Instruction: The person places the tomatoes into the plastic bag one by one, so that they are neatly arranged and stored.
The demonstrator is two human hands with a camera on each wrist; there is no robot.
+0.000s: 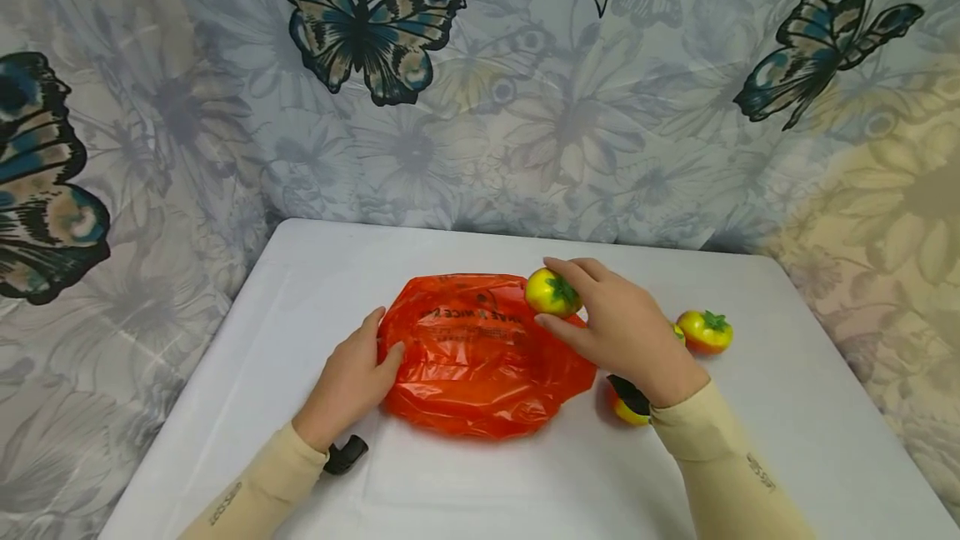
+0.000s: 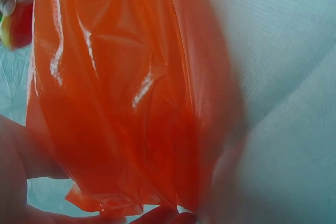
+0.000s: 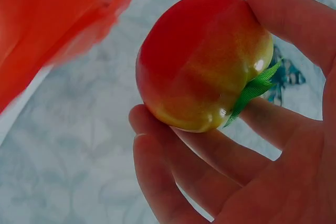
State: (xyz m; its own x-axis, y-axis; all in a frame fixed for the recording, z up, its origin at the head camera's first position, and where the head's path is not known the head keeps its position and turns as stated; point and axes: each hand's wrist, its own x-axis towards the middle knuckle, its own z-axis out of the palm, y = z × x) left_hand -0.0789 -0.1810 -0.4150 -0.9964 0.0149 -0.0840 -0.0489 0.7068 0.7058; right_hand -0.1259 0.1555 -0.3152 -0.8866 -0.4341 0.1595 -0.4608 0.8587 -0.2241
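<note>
Bag (image 1: 465, 365) on table (image 1: 450, 490); fruits (image 1: 702, 335) right of bag; backdrop (image 1: 487, 165) behind table.

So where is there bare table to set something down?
Bare: the table left of the left hand, behind the red bag, and in front of it between the sleeves. Crowded: around the right hand, held fruit and loose fruits.

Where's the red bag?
In the head view, the red bag is just below centre, left side held by the left hand, with a fruit in the right hand at its upper right.
</note>
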